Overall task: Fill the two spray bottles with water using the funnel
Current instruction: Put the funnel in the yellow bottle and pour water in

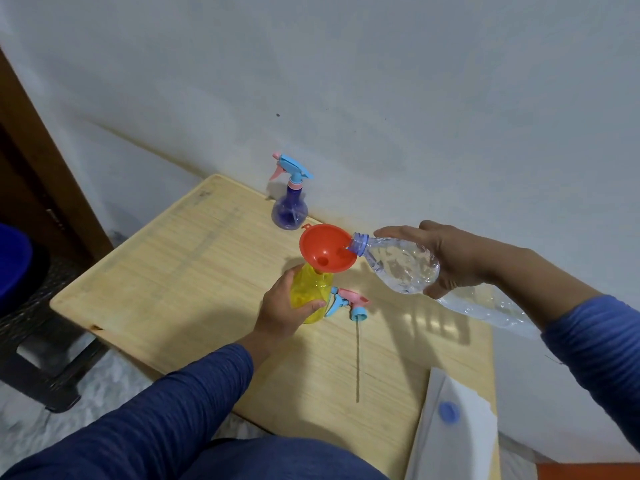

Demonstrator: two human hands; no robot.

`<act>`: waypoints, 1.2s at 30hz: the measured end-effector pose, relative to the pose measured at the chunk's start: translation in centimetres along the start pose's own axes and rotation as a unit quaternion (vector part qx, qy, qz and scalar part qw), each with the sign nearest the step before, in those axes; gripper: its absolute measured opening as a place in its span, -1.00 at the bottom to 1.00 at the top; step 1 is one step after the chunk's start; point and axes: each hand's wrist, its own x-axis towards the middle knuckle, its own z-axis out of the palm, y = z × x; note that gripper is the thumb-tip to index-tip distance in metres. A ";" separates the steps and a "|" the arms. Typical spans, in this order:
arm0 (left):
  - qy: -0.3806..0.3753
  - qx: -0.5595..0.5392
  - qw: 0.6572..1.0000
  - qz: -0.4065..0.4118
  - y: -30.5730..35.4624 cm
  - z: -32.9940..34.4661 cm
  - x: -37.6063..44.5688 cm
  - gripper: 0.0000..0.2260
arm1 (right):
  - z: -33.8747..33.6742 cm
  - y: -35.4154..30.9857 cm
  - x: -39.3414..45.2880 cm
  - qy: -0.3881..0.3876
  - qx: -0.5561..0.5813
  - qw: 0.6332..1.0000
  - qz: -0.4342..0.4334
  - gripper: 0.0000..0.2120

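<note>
An orange funnel [327, 250] sits in the neck of a yellow spray bottle [311, 295] standing on the wooden table [180, 282]. My left hand [285, 311] grips the yellow bottle's side. My right hand [446, 259] holds a clear plastic water bottle [398, 265] tipped over, its open mouth inside the funnel's rim. The yellow bottle's blue and pink spray head [349, 304] lies on the table just right of it, its dip tube [357, 362] stretching toward me. A purple spray bottle [290, 206] with its spray head on stands at the table's far edge by the wall.
A white paper or cloth [450, 434] lies on the table's near right corner with a blue bottle cap [449, 412] on it. Clear plastic [491, 311] lies behind my right forearm. A dark stool [41, 337] and a blue object [14, 261] stand left of the table.
</note>
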 end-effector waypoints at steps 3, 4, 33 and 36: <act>0.000 0.006 1.000 -0.004 -0.1 0.0 0.1 -0.36 | -0.1 -0.3 0.1 -0.008 -0.002 1.000 0.005 0.08; 0.000 0.007 1.000 -0.005 -0.1 0.0 0.1 -0.35 | -0.2 -0.4 0.0 -0.010 0.001 1.000 0.005 0.08; 0.000 0.005 1.000 -0.020 0.6 -0.1 -0.2 -0.35 | 0.4 0.7 -0.1 0.046 0.044 0.998 -0.023 0.06; 0.003 0.003 1.000 -0.022 0.8 -0.3 -0.3 -0.37 | 0.8 1.3 -0.8 0.105 0.102 0.989 -0.024 0.06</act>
